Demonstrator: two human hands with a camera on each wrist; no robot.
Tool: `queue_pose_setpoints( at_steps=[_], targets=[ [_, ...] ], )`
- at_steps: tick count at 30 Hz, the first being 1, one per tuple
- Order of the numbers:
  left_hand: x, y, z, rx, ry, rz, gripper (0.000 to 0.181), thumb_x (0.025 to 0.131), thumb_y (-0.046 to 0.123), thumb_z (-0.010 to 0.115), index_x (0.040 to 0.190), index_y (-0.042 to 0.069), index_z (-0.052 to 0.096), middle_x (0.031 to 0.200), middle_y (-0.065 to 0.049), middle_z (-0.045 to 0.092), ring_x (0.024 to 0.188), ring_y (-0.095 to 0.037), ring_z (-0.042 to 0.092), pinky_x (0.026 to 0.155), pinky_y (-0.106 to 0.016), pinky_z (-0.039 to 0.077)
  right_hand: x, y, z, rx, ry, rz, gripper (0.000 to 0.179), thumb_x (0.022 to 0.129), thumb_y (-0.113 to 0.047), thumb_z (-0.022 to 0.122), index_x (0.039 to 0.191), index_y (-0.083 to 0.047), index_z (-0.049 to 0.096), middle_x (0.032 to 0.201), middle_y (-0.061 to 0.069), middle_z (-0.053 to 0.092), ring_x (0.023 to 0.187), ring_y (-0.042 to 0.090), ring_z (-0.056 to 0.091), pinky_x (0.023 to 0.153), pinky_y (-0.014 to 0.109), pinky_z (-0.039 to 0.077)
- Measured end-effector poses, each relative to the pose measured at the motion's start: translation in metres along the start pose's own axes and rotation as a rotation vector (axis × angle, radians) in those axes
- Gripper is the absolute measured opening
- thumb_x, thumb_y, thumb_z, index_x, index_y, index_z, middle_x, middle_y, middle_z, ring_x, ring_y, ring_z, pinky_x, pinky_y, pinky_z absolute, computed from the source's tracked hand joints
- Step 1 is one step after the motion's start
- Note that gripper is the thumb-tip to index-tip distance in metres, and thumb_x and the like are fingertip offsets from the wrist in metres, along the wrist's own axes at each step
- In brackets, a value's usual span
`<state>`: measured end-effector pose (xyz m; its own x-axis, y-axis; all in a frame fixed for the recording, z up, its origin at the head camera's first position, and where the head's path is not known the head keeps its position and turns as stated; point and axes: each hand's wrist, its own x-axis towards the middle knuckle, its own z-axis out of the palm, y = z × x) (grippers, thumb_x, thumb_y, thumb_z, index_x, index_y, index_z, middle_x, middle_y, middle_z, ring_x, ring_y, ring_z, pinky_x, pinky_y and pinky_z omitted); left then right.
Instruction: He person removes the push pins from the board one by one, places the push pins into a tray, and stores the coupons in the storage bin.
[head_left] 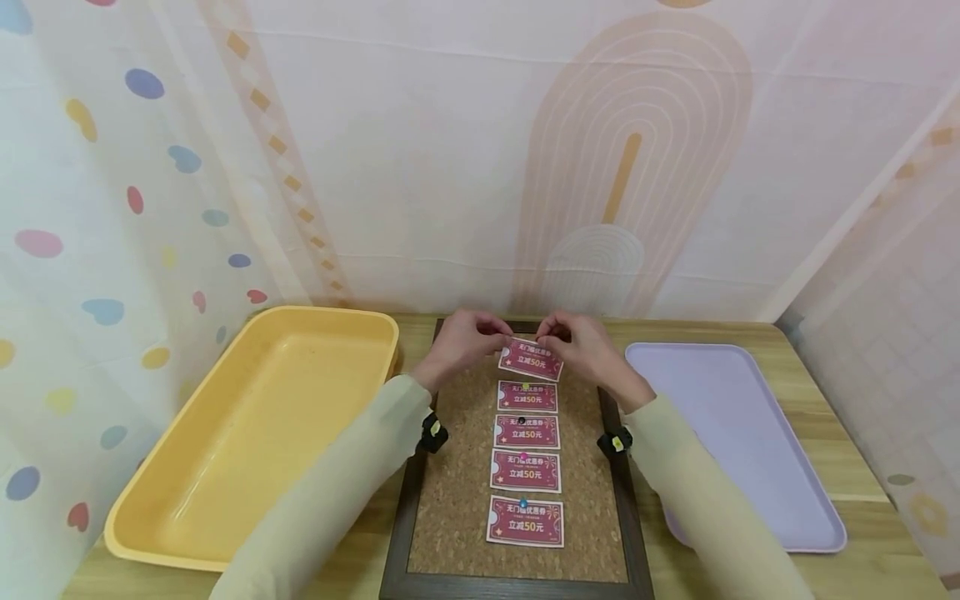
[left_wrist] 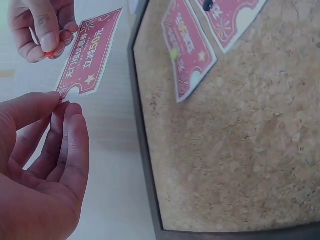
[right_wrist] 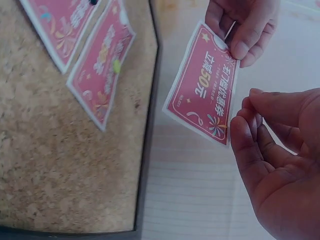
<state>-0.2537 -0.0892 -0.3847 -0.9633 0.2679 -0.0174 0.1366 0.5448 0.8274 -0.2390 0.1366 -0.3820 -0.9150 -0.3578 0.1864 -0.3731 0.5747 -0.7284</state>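
Observation:
My left hand (head_left: 463,343) pinches a corner of a red paper coupon (head_left: 531,360) between thumb and fingers. The coupon hangs over the far end of a cork board (head_left: 457,492), slightly tilted. Beside the coupon's upper right edge is my right hand (head_left: 591,348). In the left wrist view its thumb and fingertip pinch a small red push pin (left_wrist: 49,54), mostly hidden by the fingers. Several matching coupons run down the board in a column. The pins on them are yellow (head_left: 526,386), black (head_left: 522,421), pink (head_left: 523,456) and blue (head_left: 523,502).
A deep yellow tray (head_left: 386,333) stands left of the board, partly under my left sleeve. On the right lies a shallow lilac tray (head_left: 720,400), overlapped by my right sleeve. A patterned cloth (head_left: 435,167) hangs behind the wooden table (head_left: 817,400).

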Motion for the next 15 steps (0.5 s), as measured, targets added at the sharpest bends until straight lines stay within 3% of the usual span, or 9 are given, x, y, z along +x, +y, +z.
queue_pose_setpoints(
  at_steps=[6,15],
  targets=[
    [-0.007,0.005,-0.009,-0.038,0.004,0.015,0.014,0.096,0.018,0.074,0.104,0.008,0.079,0.102,-0.007,0.075,0.09,-0.023,0.068,0.073,-0.03,0.053,-0.006,-0.009,-0.005,0.02,0.019,-0.026,0.007,0.102,-0.01,0.066,0.104,-0.005,0.07,0.093,0.006,0.07,0.079,0.018,0.06,0.07,0.033,0.049],
    [-0.022,0.007,-0.026,-0.089,0.013,0.014,0.016,0.096,0.021,0.074,0.105,0.008,0.078,0.102,-0.006,0.074,0.091,-0.023,0.066,0.084,-0.042,0.056,-0.015,-0.022,-0.009,0.017,0.062,-0.09,0.006,0.102,-0.008,0.066,0.103,-0.006,0.071,0.092,0.005,0.069,0.077,0.018,0.057,0.068,0.033,0.047]
  ],
)
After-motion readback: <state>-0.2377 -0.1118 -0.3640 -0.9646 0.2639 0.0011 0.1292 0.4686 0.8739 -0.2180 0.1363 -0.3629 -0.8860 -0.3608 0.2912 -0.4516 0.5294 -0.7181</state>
